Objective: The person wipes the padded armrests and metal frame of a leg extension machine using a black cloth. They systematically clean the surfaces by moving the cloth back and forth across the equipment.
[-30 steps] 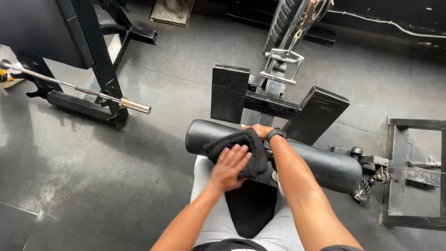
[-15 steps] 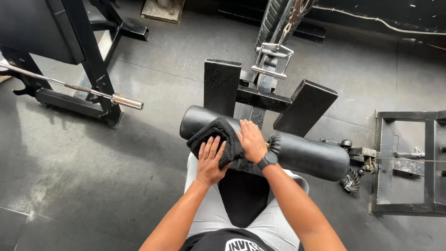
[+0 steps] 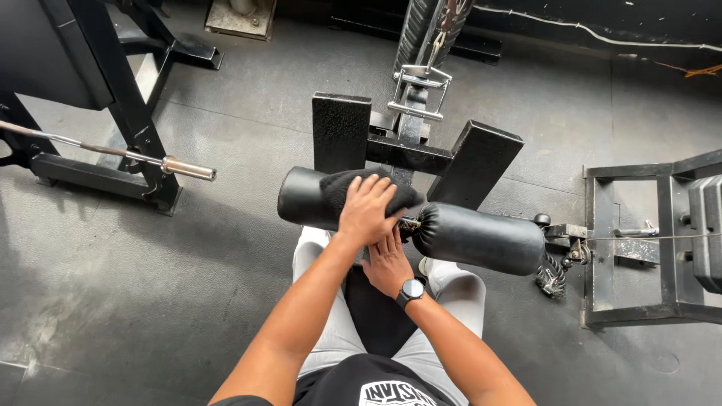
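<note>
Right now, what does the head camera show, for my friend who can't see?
A seated person's left hand presses a dark cloth on a black roller pad, with the right hand just below it.

A dark, crumpled cloth (image 3: pixel 359 189) lies draped over the left half of the black padded roller (image 3: pixel 481 237), which stretches horizontally across the frame's centre.

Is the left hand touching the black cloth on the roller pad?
Touching. The head view shows the left hand pressed flat on the black cloth, fingers spread over it, with no gap; the cloth drapes over the roller pad.
</note>
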